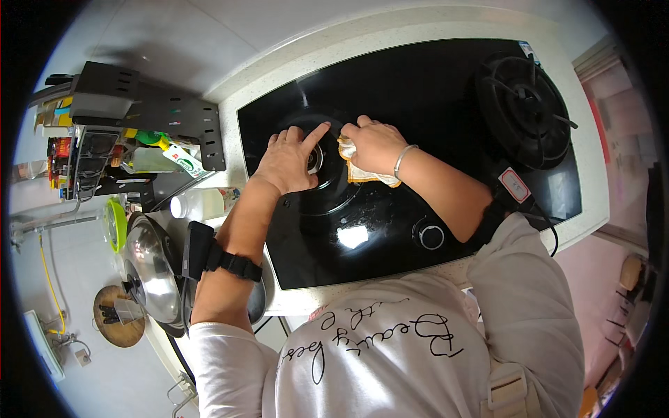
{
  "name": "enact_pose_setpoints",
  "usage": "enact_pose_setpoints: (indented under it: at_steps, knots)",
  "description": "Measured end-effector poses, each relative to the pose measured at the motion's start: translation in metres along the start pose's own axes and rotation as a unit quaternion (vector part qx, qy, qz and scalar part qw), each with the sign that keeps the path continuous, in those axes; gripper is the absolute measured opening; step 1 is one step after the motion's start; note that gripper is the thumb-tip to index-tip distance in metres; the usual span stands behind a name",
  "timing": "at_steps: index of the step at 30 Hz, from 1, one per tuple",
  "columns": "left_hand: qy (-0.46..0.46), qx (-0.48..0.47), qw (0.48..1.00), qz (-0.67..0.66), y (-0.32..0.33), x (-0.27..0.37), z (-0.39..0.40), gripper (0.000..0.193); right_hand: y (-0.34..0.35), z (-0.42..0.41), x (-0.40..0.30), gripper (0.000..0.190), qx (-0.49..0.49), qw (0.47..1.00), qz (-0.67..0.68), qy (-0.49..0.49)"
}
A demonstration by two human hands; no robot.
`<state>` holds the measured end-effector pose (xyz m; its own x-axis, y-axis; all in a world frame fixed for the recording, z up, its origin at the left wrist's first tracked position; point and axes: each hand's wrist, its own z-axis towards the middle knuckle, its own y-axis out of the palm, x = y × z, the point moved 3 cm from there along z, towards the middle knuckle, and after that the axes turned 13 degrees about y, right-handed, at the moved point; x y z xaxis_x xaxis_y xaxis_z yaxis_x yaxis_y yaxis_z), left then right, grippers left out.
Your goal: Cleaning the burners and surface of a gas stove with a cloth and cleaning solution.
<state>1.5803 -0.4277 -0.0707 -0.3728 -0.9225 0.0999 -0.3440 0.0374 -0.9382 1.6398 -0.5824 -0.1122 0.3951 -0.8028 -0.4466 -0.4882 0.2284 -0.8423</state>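
A black glass gas cooktop (pixel 418 78) lies before me, its surface wet with drops near the front. My left hand (pixel 292 159) rests with fingers spread over the left burner (pixel 315 158), partly hiding it, and holds nothing that I can see. Just right of that burner, my right hand (pixel 372 142) grips a white cloth with an orange edge (pixel 366 175), pressed on the glass. No pan support stands on the left burner; a black one (pixel 528 109) sits on the right burner. A round control knob (pixel 431 237) is at the front.
At the left stand a black metal rack (pixel 209 136) with bottles, a white plastic bottle (pixel 196 205), and a wok with a shiny lid (pixel 154 266). Farther left is a round wooden cutting board (pixel 125 332). A cable hangs from the band on my right arm over the cooktop's edge.
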Motion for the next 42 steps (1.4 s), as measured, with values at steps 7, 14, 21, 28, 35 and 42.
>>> enact_pose_setpoints:
  at_steps: [7, 14, 21, 28, 35, 42]
  knots:
    - [0.007, 0.089, 0.991, -0.099, 0.011, -0.009, -0.010, 0.085, 0.002, 0.000, 0.000, 0.043, 0.002, 1.000, 0.001, 0.001]
    - [0.032, 0.074, 0.996, -0.050, 0.000, 0.002, -0.016, 0.073, 0.005, -0.001, -0.004, 0.044, -0.008, 1.000, 0.005, 0.001]
    - [-0.037, 0.223, 0.963, -0.150, -0.009, 0.015, -0.070, 0.066, 0.001, -0.007, -0.015, 0.044, -0.016, 1.000, 0.006, 0.002]
    - [-0.121, 0.315, 0.626, -0.703, 0.074, 0.048, -0.133, 0.057, 0.018, -0.015, -0.025, 0.049, -0.059, 0.989, 0.131, 0.030]
    - [-0.054, 0.347, 0.327, -0.877, 0.104, 0.049, -0.171, 0.037, 0.053, -0.070, -0.095, 0.027, -0.306, 0.604, 0.731, 0.085]
    - [-0.157, 0.501, 0.573, -0.629, 0.088, 0.060, -0.202, 0.026, 0.059, -0.128, -0.139, 0.059, -0.026, 0.905, 0.355, -0.232]
